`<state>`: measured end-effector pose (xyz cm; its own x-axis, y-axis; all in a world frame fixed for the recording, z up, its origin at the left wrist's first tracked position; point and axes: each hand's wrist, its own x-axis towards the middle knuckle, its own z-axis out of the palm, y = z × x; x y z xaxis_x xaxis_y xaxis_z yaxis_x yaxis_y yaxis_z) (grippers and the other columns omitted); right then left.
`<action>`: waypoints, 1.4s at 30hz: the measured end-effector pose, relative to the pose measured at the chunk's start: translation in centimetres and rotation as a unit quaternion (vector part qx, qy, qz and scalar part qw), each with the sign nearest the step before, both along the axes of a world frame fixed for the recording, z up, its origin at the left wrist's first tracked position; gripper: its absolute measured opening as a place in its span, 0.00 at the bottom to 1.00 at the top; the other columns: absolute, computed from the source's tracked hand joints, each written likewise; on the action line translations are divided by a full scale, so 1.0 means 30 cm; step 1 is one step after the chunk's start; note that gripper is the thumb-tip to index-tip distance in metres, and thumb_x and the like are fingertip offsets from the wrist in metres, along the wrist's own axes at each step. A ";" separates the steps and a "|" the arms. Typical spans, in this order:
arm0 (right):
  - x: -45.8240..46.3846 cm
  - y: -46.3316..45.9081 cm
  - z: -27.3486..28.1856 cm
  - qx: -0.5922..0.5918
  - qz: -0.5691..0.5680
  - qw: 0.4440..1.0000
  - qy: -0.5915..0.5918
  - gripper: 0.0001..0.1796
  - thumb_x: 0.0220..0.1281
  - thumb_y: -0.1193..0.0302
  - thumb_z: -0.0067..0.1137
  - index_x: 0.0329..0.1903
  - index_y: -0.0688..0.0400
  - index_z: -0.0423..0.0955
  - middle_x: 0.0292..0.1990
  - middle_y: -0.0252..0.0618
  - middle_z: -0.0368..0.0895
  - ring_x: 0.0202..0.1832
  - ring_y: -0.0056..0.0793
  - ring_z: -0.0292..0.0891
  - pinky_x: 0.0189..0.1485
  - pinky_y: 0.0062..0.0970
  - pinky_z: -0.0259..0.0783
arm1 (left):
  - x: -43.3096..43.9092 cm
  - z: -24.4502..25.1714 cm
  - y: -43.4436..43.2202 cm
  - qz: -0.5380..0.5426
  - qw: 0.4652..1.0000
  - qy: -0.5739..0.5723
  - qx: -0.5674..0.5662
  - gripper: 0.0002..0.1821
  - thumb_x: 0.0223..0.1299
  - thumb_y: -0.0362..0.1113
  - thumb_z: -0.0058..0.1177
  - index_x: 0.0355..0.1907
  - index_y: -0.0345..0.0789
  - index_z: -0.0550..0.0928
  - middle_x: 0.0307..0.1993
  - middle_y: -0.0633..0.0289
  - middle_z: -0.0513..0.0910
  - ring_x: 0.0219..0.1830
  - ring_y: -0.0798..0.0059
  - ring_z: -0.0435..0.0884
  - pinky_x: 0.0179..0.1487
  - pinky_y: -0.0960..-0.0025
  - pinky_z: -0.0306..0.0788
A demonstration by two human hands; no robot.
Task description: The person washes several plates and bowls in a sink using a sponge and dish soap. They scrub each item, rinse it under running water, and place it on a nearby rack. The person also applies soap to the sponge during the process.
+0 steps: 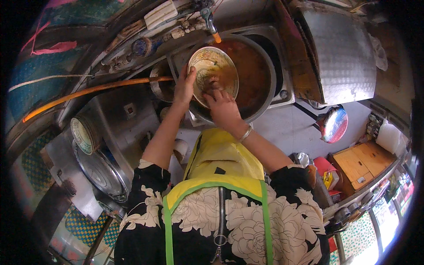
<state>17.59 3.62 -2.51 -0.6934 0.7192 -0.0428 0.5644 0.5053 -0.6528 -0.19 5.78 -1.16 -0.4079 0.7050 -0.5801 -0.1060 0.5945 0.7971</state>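
Observation:
A large patterned bowl [212, 56] with food residue and murky liquid is tilted over a wide metal basin [272, 78]. My left hand [185, 86] grips its left rim, the thumb lying over the edge. Inside the bowl is my right hand [225, 109], its fingers bent against the lower part. A dark brownish mass [213, 84] lies at those fingertips; blur hides whether it is held. Reddish-brown water [253, 73] fills the basin, which sits in a stainless-steel sink [281, 99]. Above the basin a tap [210, 25] ends in a short orange tube.
An orange hose [96, 89] runs in from the left. Stacked bowls [82, 135] lean beside large round metal trays [102, 172]. A metal-faced box [344, 56] stands right of the sink. Farther right are a wooden box [367, 162] and a white paper roll [392, 137].

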 end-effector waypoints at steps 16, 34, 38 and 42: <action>0.079 -0.004 -0.043 -0.062 0.043 0.993 0.092 0.27 0.54 0.78 0.59 0.60 0.52 0.78 0.57 0.45 0.77 0.58 0.50 0.76 0.59 0.41 0.77 | 0.034 -0.071 -0.128 0.149 0.976 -0.130 0.091 0.29 0.77 0.44 0.48 0.74 0.34 0.66 0.67 0.56 0.72 0.66 0.68 0.70 0.70 0.66 0.62; 0.009 0.107 0.023 -0.069 -0.023 0.990 0.117 0.18 0.50 0.68 0.65 0.47 0.55 0.83 0.50 0.46 0.79 0.52 0.50 0.76 0.59 0.44 0.73 | 0.017 -0.004 -0.065 0.007 0.993 0.084 0.085 0.28 0.75 0.43 0.51 0.72 0.33 0.69 0.65 0.53 0.77 0.65 0.66 0.74 0.69 0.66 0.64; -0.014 0.003 0.031 -0.044 0.006 0.998 0.053 0.25 0.50 0.67 0.66 0.54 0.56 0.80 0.53 0.48 0.75 0.54 0.53 0.75 0.60 0.44 0.73 | -0.004 0.024 -0.028 0.016 0.998 0.042 0.041 0.31 0.73 0.46 0.53 0.72 0.34 0.69 0.65 0.54 0.76 0.65 0.66 0.74 0.69 0.65 0.65; 0.008 -0.008 -0.063 0.012 0.029 0.999 -0.034 0.24 0.49 0.71 0.68 0.53 0.56 0.80 0.52 0.47 0.77 0.54 0.52 0.75 0.59 0.42 0.74 | -0.002 0.056 -0.016 0.024 0.999 -0.030 0.023 0.36 0.71 0.47 0.57 0.74 0.35 0.64 0.66 0.53 0.73 0.65 0.66 0.72 0.68 0.64 0.66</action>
